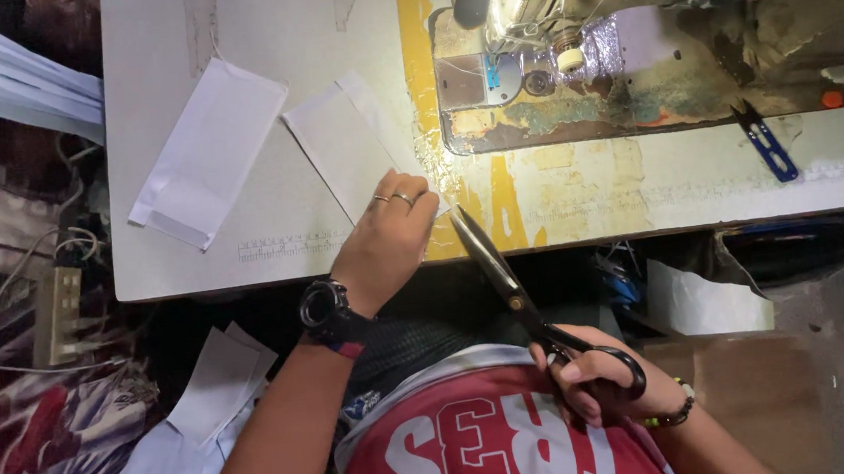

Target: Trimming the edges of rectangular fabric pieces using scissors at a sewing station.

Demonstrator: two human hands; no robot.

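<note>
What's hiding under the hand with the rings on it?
Under the left hand lies the near end of a white fabric piece on the sewing table. The scissors tip points at it. The covered edge of the fabric cannot be seen.

The pale, worn counter [273,259] has a yellow stripe [418,27] running across it. On it lie two white cloth pieces: one [207,154] near its left end, the other [346,143] just beside the stripe. A sewing machine [629,60] sits to the right, and blue thread snips [766,145] lie near it.
</note>
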